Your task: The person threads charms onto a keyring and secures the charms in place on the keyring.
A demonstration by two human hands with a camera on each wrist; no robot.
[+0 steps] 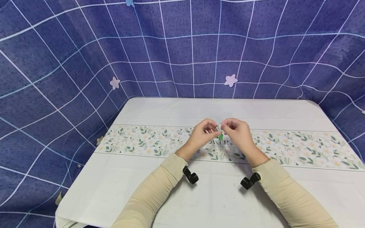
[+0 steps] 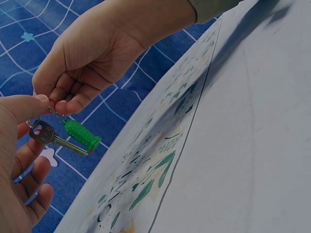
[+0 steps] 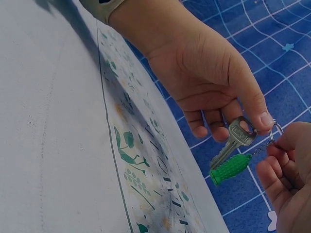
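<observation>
Sleeves (image 1: 154, 190), one pair, beige, reaching in over the near side of the table. Wrist devices (image 1: 190, 175), two, black, one at the inner side of each cuff. Table cover (image 1: 199, 193), white, spread beneath both arms.

Left hand (image 1: 201, 135), one: thumb and fingers pinched together at the bow of the key, close against the ring. Right hand (image 1: 240, 134), one: thumb and finger clamped on the ring, fingertips just beside those of the left.

Key (image 3: 226, 153), one, metal, held up between the hands over the table's printed band. Ring (image 3: 278, 127), one, thin metal loop, partly covered by fingertips. Chain (image 3: 260, 148), short, metal, leading from the ring area to the charm. Charm (image 2: 81, 135), one, green, studded, flared at one end, alongside the key's blade; contact between the two cannot be told.

Progress, as judged: partway. Done: key and ring in the fingers, charm apparently linked through its chain. Left: the handling at the ring looks unfinished, both pinches being in place; whether the bow is threaded on the loop is hidden.

Printed band (image 1: 159, 141), floral, with dark lettering, crossing the table. Curtain (image 1: 176, 50), blue, white-gridded, star-patterned, standing behind.
</observation>
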